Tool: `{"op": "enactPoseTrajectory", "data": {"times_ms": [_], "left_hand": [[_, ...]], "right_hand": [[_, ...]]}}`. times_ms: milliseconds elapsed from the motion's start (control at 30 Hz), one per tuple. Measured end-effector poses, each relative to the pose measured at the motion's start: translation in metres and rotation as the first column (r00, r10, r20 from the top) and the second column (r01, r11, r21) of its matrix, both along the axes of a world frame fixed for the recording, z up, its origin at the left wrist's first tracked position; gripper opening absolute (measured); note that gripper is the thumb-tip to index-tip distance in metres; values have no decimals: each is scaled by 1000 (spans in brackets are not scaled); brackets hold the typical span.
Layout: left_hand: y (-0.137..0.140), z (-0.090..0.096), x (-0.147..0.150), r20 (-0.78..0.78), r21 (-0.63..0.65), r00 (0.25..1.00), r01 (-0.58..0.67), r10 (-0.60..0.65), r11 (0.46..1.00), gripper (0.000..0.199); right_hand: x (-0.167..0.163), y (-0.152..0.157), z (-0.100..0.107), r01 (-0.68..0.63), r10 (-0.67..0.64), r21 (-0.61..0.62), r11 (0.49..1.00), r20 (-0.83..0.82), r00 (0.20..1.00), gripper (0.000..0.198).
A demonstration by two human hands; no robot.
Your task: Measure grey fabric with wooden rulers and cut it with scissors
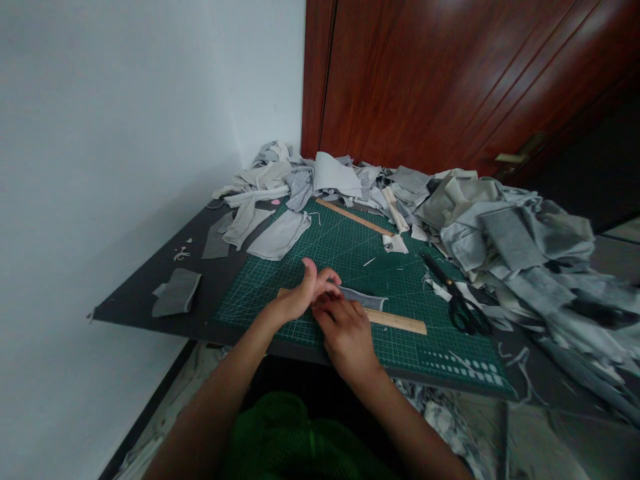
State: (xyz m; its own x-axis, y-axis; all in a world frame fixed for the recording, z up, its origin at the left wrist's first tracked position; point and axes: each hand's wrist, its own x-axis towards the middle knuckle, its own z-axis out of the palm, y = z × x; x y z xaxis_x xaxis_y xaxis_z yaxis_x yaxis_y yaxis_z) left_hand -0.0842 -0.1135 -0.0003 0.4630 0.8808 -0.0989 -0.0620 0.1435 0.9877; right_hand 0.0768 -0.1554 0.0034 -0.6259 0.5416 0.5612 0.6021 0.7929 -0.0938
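A small grey piece of fabric (364, 299) with a pale edge lies on the green cutting mat (350, 243), just beyond a wooden ruler (400, 322). My left hand (313, 291) is at the fabric's left end, thumb raised and apart from its bent fingers. Right beside it, my right hand (346, 330) reaches over the ruler with curled fingers closed at the fabric's near left end. The fingers of both hands meet there and hide that end of the fabric and the middle of the ruler.
Black-handled scissors (463, 307) lie on the mat's right side. A second wooden ruler (355, 217) is farther back. Heaped fabric scraps (520, 233) line the back and right. A folded grey piece (177, 292) sits at left, near the white wall (125, 133).
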Motion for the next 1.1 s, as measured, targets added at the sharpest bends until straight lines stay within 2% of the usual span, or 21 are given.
{"op": "enactPoseTrajectory", "data": {"times_ms": [233,500,667,800,1100], "left_hand": [[-1,0,-1,-22,28,1000,9,-9,1000,105],[0,1,-3,-53,43,998,34,-31,998,102],[9,10,-5,-121,-68,989,80,-88,994,104],[15,14,-6,-87,-172,989,101,-117,980,104],[4,20,-5,-120,-23,990,69,-71,997,101]], "right_hand": [[0,4,-3,-28,24,-75,997,-53,998,22],[-7,5,-20,-23,22,-14,1000,-104,994,18],[-8,6,-21,-28,27,-14,999,-105,994,19],[-11,7,-21,4,-7,-31,1000,-101,995,24],[-28,9,-20,-8,13,73,997,-69,997,15]]}}
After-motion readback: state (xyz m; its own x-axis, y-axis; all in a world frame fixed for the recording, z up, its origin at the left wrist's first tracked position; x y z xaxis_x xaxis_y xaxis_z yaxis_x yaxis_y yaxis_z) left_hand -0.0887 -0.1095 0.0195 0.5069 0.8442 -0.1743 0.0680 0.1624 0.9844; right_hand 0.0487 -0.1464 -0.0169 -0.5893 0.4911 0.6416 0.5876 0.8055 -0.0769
